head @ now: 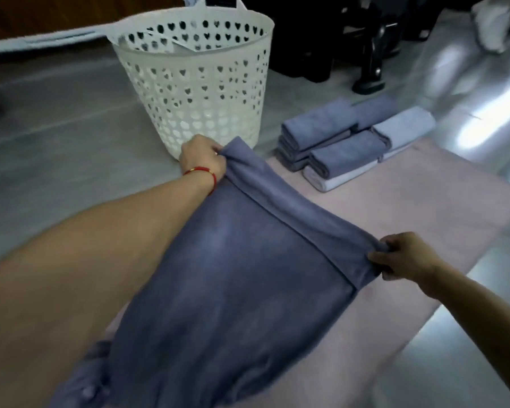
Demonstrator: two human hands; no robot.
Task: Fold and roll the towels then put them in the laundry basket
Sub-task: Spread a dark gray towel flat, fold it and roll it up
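Floor (pixel 56 119): grey, glossy, strong glare at right. One pink mat (pixel 409 207) lies on it, running from near foreground to mid-right.

One large blue-grey towel (pixel 233 275) spread over the mat, near end bunched at bottom left of the view. Far edge is turned back over itself in one fold, forming a band across the towel's width.

One white laundry basket (pixel 206 83), upright on the floor just beyond the mat's far left corner; heart-shaped perforations, one handle visible at the far rim. Inside, only something pale against the far wall, too unclear to identify; no towel visible inside.

Stack of folded towels (pixel 351 142) at the mat's far end, right of the basket, apart from it. Count: at least six pieces in layers, darker blue-grey mostly on top, about two paler ones at bottom and right. Exact count not certain.

Two bare forearms in view. Left hand (pixel 202 159): clenched on the left end of the folded band, close to the basket base; one red cord bracelet (pixel 202 172) at the wrist. Right hand (pixel 404 257): pinching the right end of the same band.
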